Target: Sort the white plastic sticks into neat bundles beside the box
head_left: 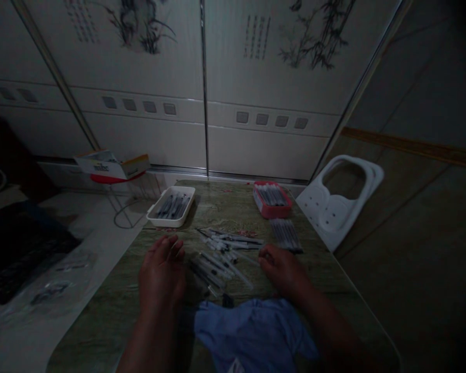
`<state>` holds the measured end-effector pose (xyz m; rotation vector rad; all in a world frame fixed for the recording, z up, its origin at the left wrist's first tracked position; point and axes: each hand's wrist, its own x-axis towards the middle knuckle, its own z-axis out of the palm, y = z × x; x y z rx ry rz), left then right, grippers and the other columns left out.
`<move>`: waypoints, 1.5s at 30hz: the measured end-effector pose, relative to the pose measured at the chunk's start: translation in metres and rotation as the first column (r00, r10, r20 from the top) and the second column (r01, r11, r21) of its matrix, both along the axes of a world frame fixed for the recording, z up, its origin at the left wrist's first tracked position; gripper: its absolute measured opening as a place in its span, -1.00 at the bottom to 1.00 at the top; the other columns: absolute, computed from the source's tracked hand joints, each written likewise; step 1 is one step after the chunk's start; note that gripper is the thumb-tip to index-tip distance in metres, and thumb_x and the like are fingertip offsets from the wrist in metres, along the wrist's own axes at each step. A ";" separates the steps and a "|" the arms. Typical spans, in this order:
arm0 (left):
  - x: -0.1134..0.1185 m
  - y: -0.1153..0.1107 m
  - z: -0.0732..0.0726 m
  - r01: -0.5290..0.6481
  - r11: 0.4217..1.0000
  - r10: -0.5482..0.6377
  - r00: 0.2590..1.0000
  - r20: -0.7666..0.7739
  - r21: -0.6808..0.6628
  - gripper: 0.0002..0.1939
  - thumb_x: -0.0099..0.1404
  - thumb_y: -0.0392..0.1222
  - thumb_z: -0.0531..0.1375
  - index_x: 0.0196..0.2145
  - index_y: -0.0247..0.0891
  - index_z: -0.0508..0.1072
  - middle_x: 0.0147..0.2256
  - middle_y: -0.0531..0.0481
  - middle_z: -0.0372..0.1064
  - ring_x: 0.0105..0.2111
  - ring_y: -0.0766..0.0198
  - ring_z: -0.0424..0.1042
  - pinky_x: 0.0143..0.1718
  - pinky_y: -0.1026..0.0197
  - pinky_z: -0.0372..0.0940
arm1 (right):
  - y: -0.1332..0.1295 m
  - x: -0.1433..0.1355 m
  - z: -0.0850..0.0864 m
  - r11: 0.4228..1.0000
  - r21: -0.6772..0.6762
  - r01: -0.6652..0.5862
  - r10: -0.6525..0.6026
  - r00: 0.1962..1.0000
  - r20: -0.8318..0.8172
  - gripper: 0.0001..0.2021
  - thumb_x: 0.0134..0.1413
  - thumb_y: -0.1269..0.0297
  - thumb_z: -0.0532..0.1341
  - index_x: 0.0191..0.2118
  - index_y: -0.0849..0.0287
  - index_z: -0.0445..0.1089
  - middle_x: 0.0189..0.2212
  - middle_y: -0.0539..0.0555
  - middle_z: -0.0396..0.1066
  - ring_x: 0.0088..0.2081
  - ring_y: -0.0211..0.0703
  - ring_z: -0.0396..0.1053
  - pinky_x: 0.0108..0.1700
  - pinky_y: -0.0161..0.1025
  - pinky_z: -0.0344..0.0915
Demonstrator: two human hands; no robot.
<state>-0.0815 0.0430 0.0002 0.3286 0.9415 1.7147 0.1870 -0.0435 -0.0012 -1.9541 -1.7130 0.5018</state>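
Note:
My left hand (163, 269) hovers at the left of the pen pile, its half-curled fingers apart and nothing visible in them. On the right, my right hand (282, 269) has its thumb and fingers closed at the end of a clear pen (245, 257). Between the hands, loose pens (221, 254) with clear barrels and dark or white parts lie in a jumble. A flat pack of pens (285, 234) lies just beyond my right hand. Dim light hides finer details.
A white tray (150, 216) of pens stands back left; a red-pink box (277, 211) of pens stands back right. Blue cloth (252, 331) lies at the near edge of the table (108, 316). A white folding chair (344, 207) and a red stool (118, 179) bearing a carton flank the table.

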 end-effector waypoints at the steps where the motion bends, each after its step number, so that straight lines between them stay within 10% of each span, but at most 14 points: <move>1: -0.003 0.000 -0.001 0.003 1.000 -0.003 1.000 -0.006 0.006 -0.79 0.10 -0.33 0.33 -0.26 -0.23 0.48 -0.28 0.03 0.48 -0.35 0.32 0.48 -0.39 0.32 0.33 | 0.000 -0.001 0.003 1.000 0.002 -0.003 0.003 1.000 0.009 -0.84 0.23 0.20 0.13 -0.20 0.08 0.43 -0.37 0.00 0.49 -0.34 -0.20 0.40 -0.36 -0.30 0.04; 10: -0.010 0.003 -0.009 0.039 0.999 -0.037 0.997 -0.070 0.018 -0.75 0.11 -0.25 0.35 -0.22 -0.22 0.48 -0.27 0.02 0.49 -0.35 0.34 0.48 -0.37 0.32 0.32 | 0.030 -0.018 0.023 0.998 -0.043 -0.056 0.063 0.982 0.176 -0.78 0.18 0.26 0.16 -0.08 0.09 0.46 -0.19 0.08 0.53 -0.16 -0.10 0.42 -0.24 -0.27 0.10; 29: 0.003 0.000 -0.015 0.174 0.984 -0.177 0.981 -0.076 -0.048 -0.72 0.12 -0.21 0.36 -0.20 -0.25 0.47 -0.29 -0.03 0.50 -0.37 0.33 0.48 -0.36 0.30 0.34 | 0.069 -0.025 0.002 0.988 -0.149 -0.036 0.077 0.958 0.277 -0.85 0.13 0.31 0.18 -0.21 0.15 0.47 -0.28 0.07 0.51 -0.26 -0.15 0.40 -0.34 -0.28 0.02; 45: 0.018 -0.016 -0.001 0.564 0.825 -0.560 0.810 -0.175 -0.025 -0.57 0.07 0.01 0.44 -0.18 -0.31 0.56 -0.30 -0.12 0.53 -0.42 0.26 0.47 -0.39 0.24 0.31 | 0.034 -0.081 0.029 0.970 0.019 -0.241 0.239 0.944 -0.226 -0.84 0.19 0.17 0.18 -0.25 0.13 0.43 -0.50 -0.07 0.38 -0.47 -0.26 0.28 -0.43 -0.34 0.08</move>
